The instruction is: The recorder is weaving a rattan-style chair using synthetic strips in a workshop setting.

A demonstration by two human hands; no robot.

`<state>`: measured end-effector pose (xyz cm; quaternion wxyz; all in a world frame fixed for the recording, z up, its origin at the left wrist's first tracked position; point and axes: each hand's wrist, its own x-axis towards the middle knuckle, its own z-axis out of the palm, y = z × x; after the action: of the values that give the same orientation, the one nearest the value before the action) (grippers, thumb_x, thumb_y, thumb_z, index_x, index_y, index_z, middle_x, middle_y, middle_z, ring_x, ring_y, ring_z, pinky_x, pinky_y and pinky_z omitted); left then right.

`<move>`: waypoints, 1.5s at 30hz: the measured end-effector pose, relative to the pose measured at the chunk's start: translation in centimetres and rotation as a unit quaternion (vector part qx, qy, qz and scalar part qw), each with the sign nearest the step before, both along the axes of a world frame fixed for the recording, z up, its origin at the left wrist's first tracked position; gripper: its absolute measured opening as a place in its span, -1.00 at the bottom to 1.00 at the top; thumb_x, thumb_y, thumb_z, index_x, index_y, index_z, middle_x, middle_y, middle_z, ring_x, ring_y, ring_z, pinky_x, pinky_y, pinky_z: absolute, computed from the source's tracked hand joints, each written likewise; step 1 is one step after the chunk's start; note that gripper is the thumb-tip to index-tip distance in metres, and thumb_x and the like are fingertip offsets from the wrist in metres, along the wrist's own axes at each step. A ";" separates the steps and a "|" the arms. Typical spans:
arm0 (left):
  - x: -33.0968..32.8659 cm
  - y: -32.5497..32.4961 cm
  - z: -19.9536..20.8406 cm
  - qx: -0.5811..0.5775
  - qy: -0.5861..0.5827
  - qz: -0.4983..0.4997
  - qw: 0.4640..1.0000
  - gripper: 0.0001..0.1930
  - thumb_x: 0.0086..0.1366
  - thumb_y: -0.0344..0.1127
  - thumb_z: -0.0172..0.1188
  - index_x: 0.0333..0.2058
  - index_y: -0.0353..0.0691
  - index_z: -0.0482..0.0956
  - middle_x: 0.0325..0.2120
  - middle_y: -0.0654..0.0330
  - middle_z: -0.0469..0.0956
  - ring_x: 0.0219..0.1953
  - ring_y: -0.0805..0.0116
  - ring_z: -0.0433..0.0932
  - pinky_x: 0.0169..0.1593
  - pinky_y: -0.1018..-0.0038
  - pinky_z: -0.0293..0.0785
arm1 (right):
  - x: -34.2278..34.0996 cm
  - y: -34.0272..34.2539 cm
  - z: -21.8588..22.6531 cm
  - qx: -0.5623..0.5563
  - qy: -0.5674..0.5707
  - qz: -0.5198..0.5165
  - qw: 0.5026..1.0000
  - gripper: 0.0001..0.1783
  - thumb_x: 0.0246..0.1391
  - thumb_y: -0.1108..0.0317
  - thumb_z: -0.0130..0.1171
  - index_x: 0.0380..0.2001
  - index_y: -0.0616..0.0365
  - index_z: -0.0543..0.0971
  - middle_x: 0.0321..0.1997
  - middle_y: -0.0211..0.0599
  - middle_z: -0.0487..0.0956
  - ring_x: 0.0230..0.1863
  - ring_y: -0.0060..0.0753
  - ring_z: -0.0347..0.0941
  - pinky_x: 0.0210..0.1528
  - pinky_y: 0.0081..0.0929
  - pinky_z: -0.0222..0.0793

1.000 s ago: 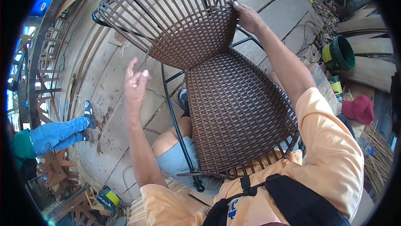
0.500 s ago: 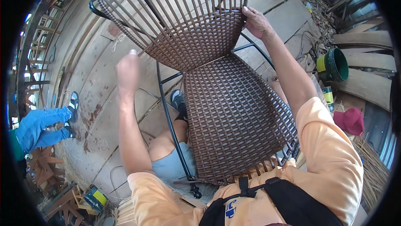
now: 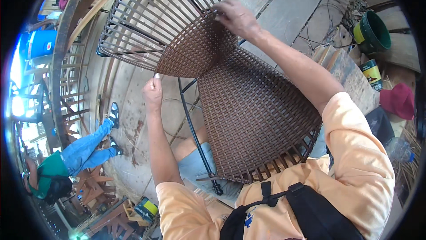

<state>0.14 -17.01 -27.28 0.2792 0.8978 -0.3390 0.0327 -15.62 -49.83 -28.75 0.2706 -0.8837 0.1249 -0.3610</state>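
Observation:
A brown wicker chair [image 3: 262, 115] with a dark metal frame lies across my lap, its tightly woven seat toward me. The lower part of its backrest [image 3: 188, 53] is woven; above that, bare spokes fan out to the far left. My left hand [image 3: 153, 92] is a closed fist at the left edge of the backrest, thumb up, just below the woven rim. What it pinches is hidden. Over the backrest's right side, my right hand [image 3: 239, 19] curls its fingers on the upper row of weave. Its fingertips are partly hidden.
A green bucket [image 3: 374, 31], a paint can [image 3: 371, 73] and a maroon hat [image 3: 398, 100] are at the right. Another person in jeans [image 3: 86, 149] stands at the left on the plank floor [image 3: 286, 11]. Wooden pieces [image 3: 95, 186] are piled at the lower left.
My right hand has moved from the backrest's right rim inward over the weave. My left hand has come closer to the backrest's left edge. The view has shifted, showing more of the other person.

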 end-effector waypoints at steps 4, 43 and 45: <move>-1.2 0.0 2.1 0.001 0.092 0.006 0.996 -0.59 0.24 -0.26 0.04 -0.72 -0.31 0.19 -0.74 0.21 0.02 -0.66 0.53 0.04 -0.60 0.44 0.07 | 2.8 2.0 1.3 -0.124 0.058 0.110 0.985 -0.52 -0.13 0.38 0.19 -0.04 0.05 0.40 -0.08 -0.22 0.41 0.03 -0.15 0.29 0.07 -0.33 0.25; -4.5 -23.6 5.7 0.088 -0.230 -0.283 0.927 -0.66 0.04 -0.49 -0.09 -0.18 -0.34 0.49 -0.27 -0.09 0.46 -0.17 -0.06 0.41 -0.09 0.19 0.33 | 4.8 6.5 -3.5 -0.110 0.052 -0.038 0.992 -0.70 -0.01 0.27 -0.09 -0.20 0.04 0.48 -0.05 -0.30 0.40 0.09 -0.22 0.16 -0.11 -0.16 0.18; -3.5 -24.0 5.1 0.124 -0.181 -0.312 0.924 -0.64 0.03 -0.50 -0.09 -0.15 -0.32 0.48 -0.22 -0.08 0.46 -0.13 -0.06 0.40 -0.04 0.21 0.32 | 6.5 8.6 -4.5 -0.032 0.025 -0.031 0.999 -0.71 0.05 0.24 -0.18 -0.21 -0.04 0.48 -0.11 -0.28 0.45 0.07 -0.26 0.20 -0.05 -0.12 0.10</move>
<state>-3.33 -41.03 -22.23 0.0955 0.7530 -0.6480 0.0632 -9.10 -41.28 -33.23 0.2275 -0.8962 0.1478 -0.3511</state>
